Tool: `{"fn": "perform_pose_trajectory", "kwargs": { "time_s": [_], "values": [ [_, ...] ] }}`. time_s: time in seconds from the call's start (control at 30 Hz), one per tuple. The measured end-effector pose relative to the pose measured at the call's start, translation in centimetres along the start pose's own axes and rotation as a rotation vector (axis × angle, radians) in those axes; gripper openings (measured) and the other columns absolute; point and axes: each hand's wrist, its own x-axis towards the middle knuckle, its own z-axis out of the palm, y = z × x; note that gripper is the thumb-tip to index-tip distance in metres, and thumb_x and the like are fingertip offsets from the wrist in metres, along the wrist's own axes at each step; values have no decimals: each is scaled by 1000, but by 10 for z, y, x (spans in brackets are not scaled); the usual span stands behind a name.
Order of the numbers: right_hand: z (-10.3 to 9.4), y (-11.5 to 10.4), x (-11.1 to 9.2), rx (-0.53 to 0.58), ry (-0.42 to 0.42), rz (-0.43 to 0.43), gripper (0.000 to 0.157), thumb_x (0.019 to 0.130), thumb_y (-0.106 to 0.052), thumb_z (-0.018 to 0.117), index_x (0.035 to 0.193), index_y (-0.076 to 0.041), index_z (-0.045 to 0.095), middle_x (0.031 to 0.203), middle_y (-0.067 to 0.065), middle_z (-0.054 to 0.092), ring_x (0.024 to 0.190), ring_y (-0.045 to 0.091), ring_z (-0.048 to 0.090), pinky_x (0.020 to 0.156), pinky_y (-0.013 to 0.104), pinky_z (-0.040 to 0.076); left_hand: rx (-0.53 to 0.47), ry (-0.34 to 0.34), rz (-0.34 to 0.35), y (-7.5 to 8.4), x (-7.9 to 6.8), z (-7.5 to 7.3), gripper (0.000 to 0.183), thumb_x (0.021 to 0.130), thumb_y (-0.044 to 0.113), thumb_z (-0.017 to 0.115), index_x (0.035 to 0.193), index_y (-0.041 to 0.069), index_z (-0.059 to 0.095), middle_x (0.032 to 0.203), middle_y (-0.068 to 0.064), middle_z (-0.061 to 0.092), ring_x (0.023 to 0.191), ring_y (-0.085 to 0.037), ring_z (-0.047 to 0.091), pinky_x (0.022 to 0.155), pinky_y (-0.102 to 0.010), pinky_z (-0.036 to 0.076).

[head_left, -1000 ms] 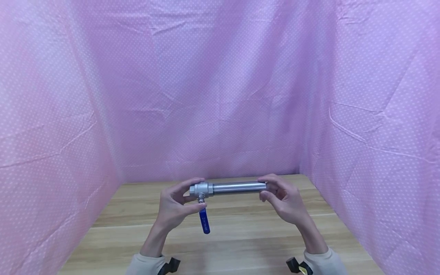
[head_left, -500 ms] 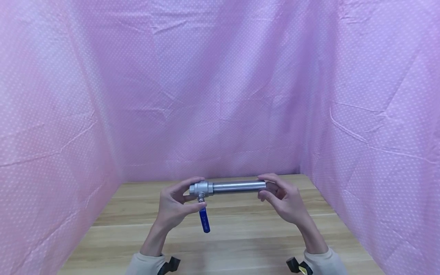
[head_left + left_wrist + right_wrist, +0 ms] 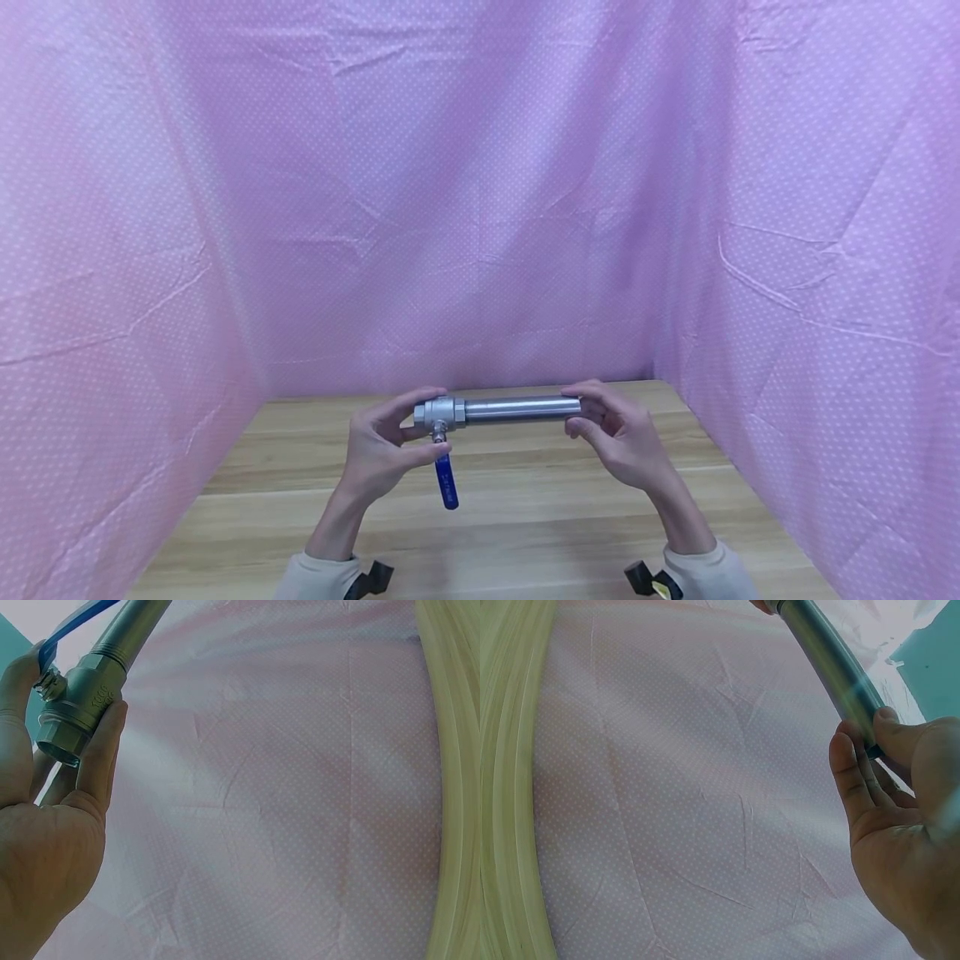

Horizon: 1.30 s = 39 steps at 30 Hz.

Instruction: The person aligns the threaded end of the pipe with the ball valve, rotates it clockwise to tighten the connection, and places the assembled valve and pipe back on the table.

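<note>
My left hand grips a silver ball valve by its body, the thumb lying against its blue lever handle, which points down toward me. A smooth metal pipe is joined to the valve's right side and runs level to the right. At the pipe's far end, my right hand pinches it between thumb and fingers. The left wrist view shows the hexagonal open end of the valve between finger and thumb. In the right wrist view the pipe ends within the fingers.
Beneath the hands lies a light wood-grain table. Pink dotted cloth hangs behind the table and along both sides. Each wrist wears a black strapped device, such as the left one.
</note>
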Motion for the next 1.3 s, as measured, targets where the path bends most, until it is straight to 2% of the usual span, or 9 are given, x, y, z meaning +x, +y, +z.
{"fn": "perform_pose_trajectory", "kwargs": {
  "time_s": [0.13,0.33,0.4,0.63,0.8,0.93,1.13,1.3],
  "values": [
    [-1,1,-1,-25,-6,8,49,88,32,70,133,12,68,87,14,75,79,13,74,61,19,63,3,3,0,-1,-1,-1,71,72,-28,87,139,-18,66,140,2,80,124,-10,79,99,-40,74],
    [-2,2,-3,9,-16,19,44,93,31,64,133,15,67,88,19,77,81,14,77,67,25,70,6,7,0,1,0,0,71,71,-28,87,139,-18,66,140,5,80,123,-9,78,98,-39,75],
    [-1,2,-3,11,-6,24,44,92,31,66,133,14,67,89,17,77,81,12,77,66,23,69,7,8,0,1,0,0,71,71,-28,87,138,-18,66,140,6,80,124,-10,78,98,-39,75],
    [2,1,1,134,-6,-50,56,84,39,66,137,20,63,128,22,70,87,17,76,73,25,72,4,8,2,1,1,1,71,71,-28,87,138,-19,66,141,5,79,126,-10,78,99,-40,74],
    [3,2,1,139,-12,-67,56,83,40,65,136,20,63,136,14,70,87,18,75,75,24,72,1,8,2,1,0,1,72,71,-28,87,138,-19,66,140,4,79,125,-10,78,99,-40,74],
    [2,2,1,99,-1,-39,54,84,38,68,134,18,65,130,12,71,85,20,75,73,24,71,2,6,4,0,0,1,72,71,-28,87,139,-19,66,140,4,79,124,-10,78,99,-40,74],
    [1,0,0,34,-1,4,43,92,26,73,133,14,68,98,17,71,80,18,75,62,22,65,0,6,6,0,0,1,71,71,-28,87,138,-19,66,141,1,79,125,-10,78,99,-40,74],
    [0,-1,-1,-25,-1,28,46,90,29,70,133,11,69,87,14,74,78,13,73,59,18,62,1,8,3,-1,0,0,71,71,-28,87,139,-19,66,141,2,79,124,-10,78,100,-39,74]
  ]
}}
